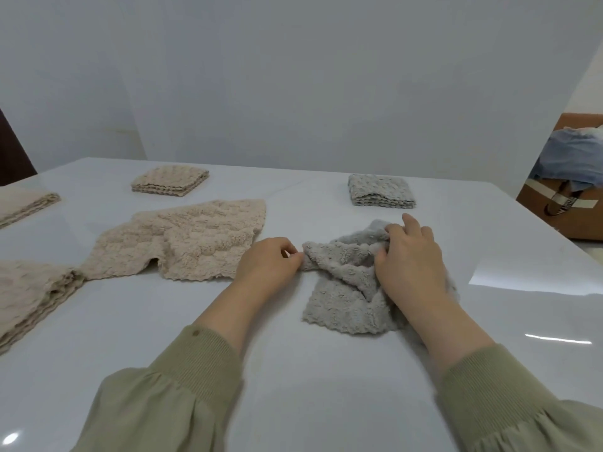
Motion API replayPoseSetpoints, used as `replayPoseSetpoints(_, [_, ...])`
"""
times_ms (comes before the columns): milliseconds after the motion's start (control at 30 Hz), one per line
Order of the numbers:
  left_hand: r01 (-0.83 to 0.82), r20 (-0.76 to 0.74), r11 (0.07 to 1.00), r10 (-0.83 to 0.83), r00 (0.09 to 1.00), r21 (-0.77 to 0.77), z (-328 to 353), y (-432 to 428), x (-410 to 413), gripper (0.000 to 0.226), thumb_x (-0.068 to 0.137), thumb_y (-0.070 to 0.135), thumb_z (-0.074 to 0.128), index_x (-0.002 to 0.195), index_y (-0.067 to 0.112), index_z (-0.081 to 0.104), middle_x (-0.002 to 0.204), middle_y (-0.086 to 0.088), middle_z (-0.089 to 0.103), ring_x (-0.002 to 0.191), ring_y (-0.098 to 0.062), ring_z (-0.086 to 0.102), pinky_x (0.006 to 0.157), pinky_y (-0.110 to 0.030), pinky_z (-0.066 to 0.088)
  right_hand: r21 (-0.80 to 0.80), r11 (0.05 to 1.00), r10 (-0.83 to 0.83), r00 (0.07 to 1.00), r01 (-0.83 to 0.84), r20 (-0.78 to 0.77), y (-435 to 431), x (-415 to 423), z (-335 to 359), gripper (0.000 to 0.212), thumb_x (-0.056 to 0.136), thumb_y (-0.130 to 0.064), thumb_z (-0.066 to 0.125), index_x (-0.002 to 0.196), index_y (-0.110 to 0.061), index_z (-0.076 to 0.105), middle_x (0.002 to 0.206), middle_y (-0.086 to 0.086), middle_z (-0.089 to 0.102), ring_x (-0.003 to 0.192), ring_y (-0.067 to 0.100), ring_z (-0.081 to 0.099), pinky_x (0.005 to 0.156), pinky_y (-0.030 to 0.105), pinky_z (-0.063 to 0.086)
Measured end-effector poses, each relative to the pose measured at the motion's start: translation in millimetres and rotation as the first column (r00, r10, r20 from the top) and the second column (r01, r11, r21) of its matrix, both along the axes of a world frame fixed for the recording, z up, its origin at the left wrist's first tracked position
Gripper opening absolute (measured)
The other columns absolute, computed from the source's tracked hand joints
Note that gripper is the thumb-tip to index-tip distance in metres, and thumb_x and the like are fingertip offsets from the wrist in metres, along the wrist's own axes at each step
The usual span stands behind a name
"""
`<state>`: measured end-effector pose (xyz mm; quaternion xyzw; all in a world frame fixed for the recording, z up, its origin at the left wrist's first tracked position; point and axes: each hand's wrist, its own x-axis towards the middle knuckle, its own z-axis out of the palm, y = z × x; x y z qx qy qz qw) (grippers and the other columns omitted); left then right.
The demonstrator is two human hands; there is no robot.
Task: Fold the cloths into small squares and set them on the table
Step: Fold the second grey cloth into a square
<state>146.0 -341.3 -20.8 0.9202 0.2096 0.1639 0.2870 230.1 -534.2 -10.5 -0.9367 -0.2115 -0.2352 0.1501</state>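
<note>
The left hand (270,259) is pinching the left corner of a crumpled grey cloth (339,298) on the worktop (293,380), and the right hand (411,256) is gripping its bunched far side. A spread beige cloth (182,246) is lying just beside it, toward the left edge. A folded beige square (169,181) and a folded grey square (381,190) are sitting near the far edge.

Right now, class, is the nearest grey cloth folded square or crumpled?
Crumpled: the grey cloth lies bunched, left hand pinching its corner, right hand gripping it.
</note>
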Motion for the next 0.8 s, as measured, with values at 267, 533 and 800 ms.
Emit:
replayPoseSetpoints(267, [0.103,0.107,0.972,-0.081,0.991,-0.213,4,1,1,0.016,0.088,0.016,0.059,0.074,0.025,0.058,0.082,0.005,0.063,0.074,-0.012,0.055,0.066,-0.027,0.043,-0.262,0.956,0.136,0.991,-0.129,0.009,10,-14,-3,0.028,0.089,-0.025,0.047,0.106,-0.012,0.065,0.118,0.007,0.063,0.108,0.032,0.048,0.094,0.044,0.036])
replayPoseSetpoints(533, [-0.003,0.236,0.567,0.348,0.907,-0.823,13,8,2,0.013,0.094,0.008,0.052,0.089,0.016,0.06,0.07,-0.004,0.057,0.052,-0.013,0.051,0.043,-0.022,0.047,-0.285,0.937,0.115,0.947,-0.204,-0.299,9,-19,-6,0.059,0.094,-0.059,0.019,0.138,-0.023,0.037,0.144,-0.001,0.044,0.135,0.023,0.035,0.111,0.053,0.02])
replayPoseSetpoints(800, [-0.005,0.37,0.596,0.506,0.779,-0.803,15,15,0,0.047,0.082,-0.022,0.039,0.079,0.017,0.064,0.085,-0.001,0.065,0.08,-0.014,0.062,0.062,-0.016,0.052,-0.413,0.852,0.251,0.943,-0.322,-0.217,10,-31,7,0.048,0.091,-0.057,0.034,0.091,-0.02,0.064,0.094,0.001,0.066,0.104,0.021,0.051,0.103,0.039,0.031])
